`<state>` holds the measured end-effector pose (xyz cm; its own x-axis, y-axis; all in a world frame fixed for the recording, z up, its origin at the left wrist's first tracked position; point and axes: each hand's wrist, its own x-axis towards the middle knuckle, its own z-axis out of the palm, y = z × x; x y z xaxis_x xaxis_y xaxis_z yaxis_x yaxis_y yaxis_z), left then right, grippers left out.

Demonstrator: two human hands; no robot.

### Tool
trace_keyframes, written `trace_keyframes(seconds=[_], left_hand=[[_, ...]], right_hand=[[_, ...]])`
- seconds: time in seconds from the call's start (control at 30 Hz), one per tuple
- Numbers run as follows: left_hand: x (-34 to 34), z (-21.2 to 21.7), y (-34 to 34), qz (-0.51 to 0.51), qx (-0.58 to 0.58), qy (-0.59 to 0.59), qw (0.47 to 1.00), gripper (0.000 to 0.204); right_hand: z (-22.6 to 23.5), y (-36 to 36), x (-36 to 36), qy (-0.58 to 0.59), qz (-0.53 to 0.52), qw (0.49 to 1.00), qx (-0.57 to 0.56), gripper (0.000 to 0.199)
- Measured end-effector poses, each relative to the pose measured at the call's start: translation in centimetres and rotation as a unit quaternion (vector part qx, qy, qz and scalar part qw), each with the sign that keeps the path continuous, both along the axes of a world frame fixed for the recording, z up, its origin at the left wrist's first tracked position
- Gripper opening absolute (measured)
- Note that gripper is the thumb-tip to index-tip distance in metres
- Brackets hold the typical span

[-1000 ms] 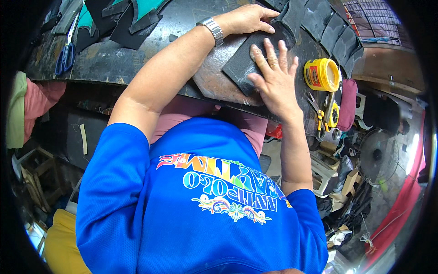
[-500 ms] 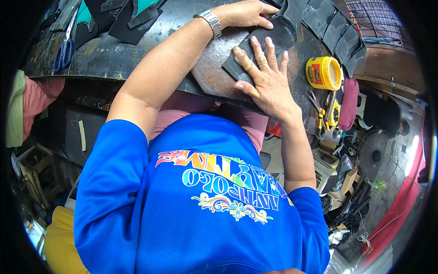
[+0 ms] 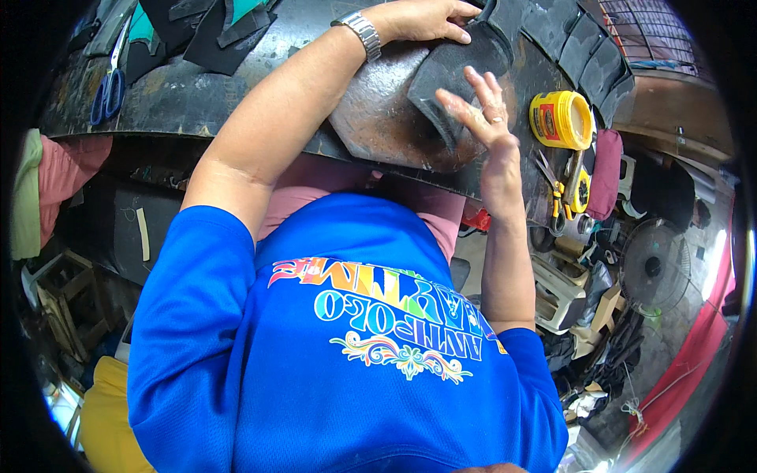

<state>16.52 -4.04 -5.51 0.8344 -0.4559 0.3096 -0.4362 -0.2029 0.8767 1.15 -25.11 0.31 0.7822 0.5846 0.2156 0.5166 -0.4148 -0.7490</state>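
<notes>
Right hand (image 3: 498,140) has turned from palm-down onto its edge; the near edge of the black sheet piece (image 3: 443,69) now curls upward. Its fingers are spread and extended beside that edge (contact cannot be confirmed). Left hand (image 3: 426,22) is positioned at the piece's far side; grip cannot be determined. The piece lies over a brown-grey slab (image 3: 377,106) on the bench (image 3: 185,102).

There were to be counted two hands (image 3: 426,21) (image 3: 498,150), one wristwatch (image 3: 360,33), two pairs of scissors (image 3: 115,71) (image 3: 557,189), one yellow tub (image 3: 552,120), one maroon pouch (image 3: 605,175), one worktop (image 3: 236,98) and also one electric fan (image 3: 653,268).
</notes>
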Motion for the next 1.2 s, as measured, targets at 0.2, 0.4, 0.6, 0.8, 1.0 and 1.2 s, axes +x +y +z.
trace_keyframes(seconds=[0.2, 0.4, 0.6, 0.8, 1.0, 1.2], left_hand=[[0.0, 0.1, 0.1, 0.008, 0.033, 0.003, 0.999, 0.057], [-0.3, 0.6, 0.2, -0.027, -0.008, 0.045, 0.999, 0.056], [-0.3, 1.0, 0.3, -0.025, 0.032, 0.019, 0.999, 0.055], [0.1, -0.4, 0.0, 0.012, 0.013, -0.04, 0.999, 0.056], [0.3, -0.7, -0.2, 0.007, 0.007, -0.046, 0.999, 0.055], [-0.2, 0.0, -0.1, 0.008, 0.019, 0.012, 1.0, 0.057]], right_hand=[[-1.7, -0.1, -1.1, -0.145, 0.016, 0.95, -0.274, 0.054], [1.0, -1.9, -0.3, 0.076, 0.09, 0.991, -0.069, 0.086], [1.0, 0.0, 2.0, -0.002, -0.04, 0.999, 0.025, 0.075], [-1.7, 3.1, 2.0, -0.224, -0.076, 0.901, -0.365, 0.074], [-1.5, 3.6, 1.9, -0.2, -0.038, 0.916, -0.346, 0.072], [0.3, -0.6, 1.2, 0.078, 0.043, 0.994, 0.056, 0.087]])
